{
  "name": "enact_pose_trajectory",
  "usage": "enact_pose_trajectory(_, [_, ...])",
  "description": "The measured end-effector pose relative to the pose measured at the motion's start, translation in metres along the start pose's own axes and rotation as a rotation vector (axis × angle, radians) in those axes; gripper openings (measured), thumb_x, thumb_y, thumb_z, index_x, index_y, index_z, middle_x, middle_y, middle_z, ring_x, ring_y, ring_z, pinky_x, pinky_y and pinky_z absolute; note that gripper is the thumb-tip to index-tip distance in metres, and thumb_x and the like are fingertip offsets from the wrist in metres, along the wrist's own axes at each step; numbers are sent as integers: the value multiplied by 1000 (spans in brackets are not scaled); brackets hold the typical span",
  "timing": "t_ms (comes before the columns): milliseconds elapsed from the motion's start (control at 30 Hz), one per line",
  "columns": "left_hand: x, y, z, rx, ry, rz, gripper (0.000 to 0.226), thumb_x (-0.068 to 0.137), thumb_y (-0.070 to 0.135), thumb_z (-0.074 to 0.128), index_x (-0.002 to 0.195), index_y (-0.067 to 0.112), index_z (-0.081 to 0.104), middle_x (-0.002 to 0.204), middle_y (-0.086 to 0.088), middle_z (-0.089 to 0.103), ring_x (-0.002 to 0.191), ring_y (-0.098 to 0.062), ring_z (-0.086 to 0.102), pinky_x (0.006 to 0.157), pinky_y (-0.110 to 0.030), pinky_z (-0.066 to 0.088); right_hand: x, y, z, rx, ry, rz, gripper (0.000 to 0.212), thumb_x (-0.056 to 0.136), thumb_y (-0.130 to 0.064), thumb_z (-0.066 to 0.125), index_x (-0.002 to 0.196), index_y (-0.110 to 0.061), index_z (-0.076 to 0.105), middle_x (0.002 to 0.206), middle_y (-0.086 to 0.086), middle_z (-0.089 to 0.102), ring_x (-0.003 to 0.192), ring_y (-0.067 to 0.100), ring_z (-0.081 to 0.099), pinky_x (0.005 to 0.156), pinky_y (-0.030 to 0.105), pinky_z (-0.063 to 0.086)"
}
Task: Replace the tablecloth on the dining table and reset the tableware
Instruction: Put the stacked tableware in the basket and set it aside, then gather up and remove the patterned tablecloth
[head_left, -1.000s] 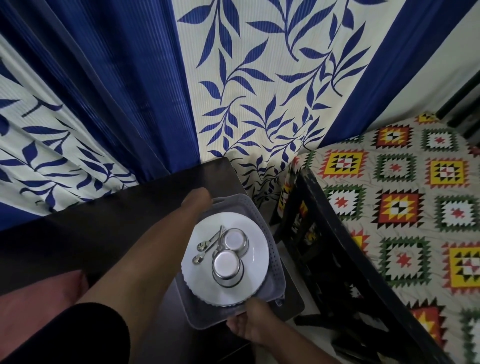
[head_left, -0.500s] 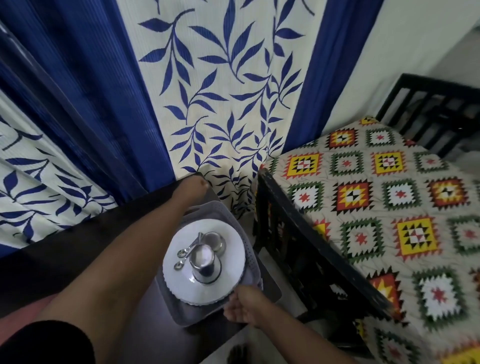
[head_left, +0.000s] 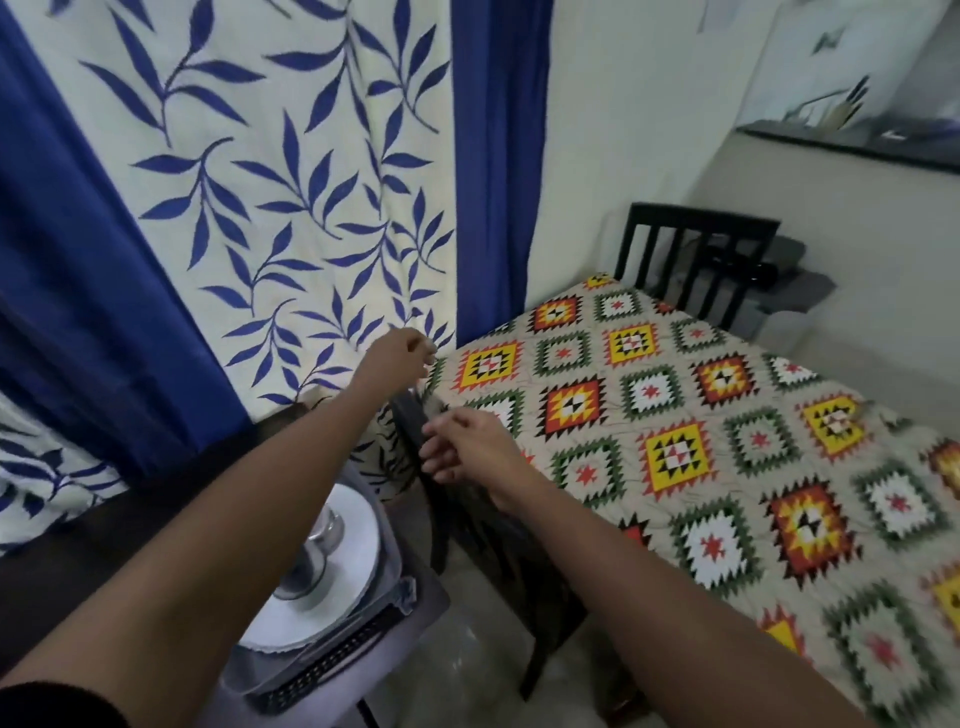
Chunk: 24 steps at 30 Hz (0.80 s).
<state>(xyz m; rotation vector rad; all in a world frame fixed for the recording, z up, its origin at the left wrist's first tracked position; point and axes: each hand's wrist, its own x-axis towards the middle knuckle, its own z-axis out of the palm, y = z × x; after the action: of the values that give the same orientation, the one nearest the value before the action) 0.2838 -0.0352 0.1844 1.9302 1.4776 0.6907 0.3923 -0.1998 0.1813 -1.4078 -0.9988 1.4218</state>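
Now both hands reach toward the near corner of the patterned tablecloth (head_left: 675, 415) on the bench.

Cream cloth with red, yellow, green and black diamond motifs covers the whole top. The left hand (head_left: 400, 353) and right hand (head_left: 467, 447) hang loosely curled above its edge, fingers holding nothing; the white plates (head_left: 337, 582) sit in a grey tray (head_left: 332, 670) beside it.

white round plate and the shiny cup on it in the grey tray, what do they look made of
White round plate: probably glazed ceramic or melamine, judging by its smooth, glossy, even white face; blur leaves it open. Shiny cup: likely polished stainless steel, with mirror-like grey reflections. Grey tray: seemingly matte plastic with a slotted rim.
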Motion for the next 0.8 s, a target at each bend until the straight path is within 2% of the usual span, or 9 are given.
enact_pose_trajectory(100, [-8, 48, 46, -5, -82, 45, 21, 100, 24, 47, 98, 15, 66, 92, 2, 71, 80, -15, 69, 67, -30, 54, -19, -10, -68, 5, 129, -95, 21, 104, -18, 50, 96, -7, 66, 78, 11, 70, 62, 20, 64, 56, 29, 51])
enact_pose_trajectory(267, [-19, 101, 130, 59, -223, 145, 24, 98, 32, 52, 90, 15, 67, 92, -6, 69, 83, -24, 68, 81, -47, 56, -57, 15, -176, 14, 343, -99, 26, 104, -21, 52, 102, 1, 66, 80, 16, 69, 65, 25, 63, 58, 35, 52])
enact_pose_trajectory(333, [-33, 132, 178, 166, -317, 225, 30, 101, 39, 49, 98, 15, 66, 97, -6, 67, 88, -24, 65, 82, -44, 54, -81, 34, -224, -30, 450, -98, 27, 104, -24, 53, 98, -2, 68, 82, 16, 72, 68, 25, 66, 61, 35, 55])
enact_pose_trajectory(433, [-52, 144, 220, 317, -429, 274, 31, 103, 42, 43, 99, 16, 59, 95, -5, 61, 86, -23, 58, 73, -37, 46, -97, 53, -261, -206, 500, -72, 23, 102, -30, 57, 95, -11, 67, 84, 7, 75, 75, 20, 70, 68, 34, 59])
enact_pose_trajectory(500, [-64, 154, 256, 360, -515, 319, 29, 104, 44, 42, 96, 19, 55, 97, -5, 59, 85, -23, 56, 75, -36, 45, -110, 68, -291, -307, 539, -30, 20, 101, -35, 58, 96, -18, 66, 86, 0, 74, 80, 20, 70, 72, 37, 59])
enact_pose_trajectory(567, [-73, 168, 288, 368, -580, 348, 35, 104, 46, 42, 102, 15, 60, 104, -9, 62, 92, -26, 60, 78, -36, 47, -123, 83, -320, -395, 580, -7, 19, 101, -40, 57, 94, -24, 65, 89, -4, 73, 83, 20, 68, 77, 40, 57])
enact_pose_trajectory(633, [-79, 184, 314, 372, -627, 370, 39, 104, 46, 43, 110, 13, 64, 111, -9, 64, 98, -27, 61, 82, -38, 49, -133, 100, -345, -458, 605, 26, 21, 101, -42, 56, 96, -24, 65, 93, -4, 72, 85, 16, 66, 80, 38, 54])
enact_pose_trajectory(700, [-78, 196, 338, 371, -665, 401, 38, 103, 46, 44, 110, 15, 64, 115, -7, 64, 99, -26, 61, 85, -40, 52, -142, 114, -366, -489, 640, 53, 25, 101, -45, 55, 102, -22, 64, 95, -4, 71, 86, 15, 65, 77, 33, 52])
enact_pose_trajectory(800, [-70, 209, 371, 383, -713, 458, 40, 102, 47, 47, 122, 16, 62, 125, -4, 61, 109, -24, 58, 90, -38, 49, -151, 133, -394, -495, 712, 114, 35, 99, -53, 52, 105, -20, 64, 95, -4, 67, 86, 20, 63, 66, 27, 45])
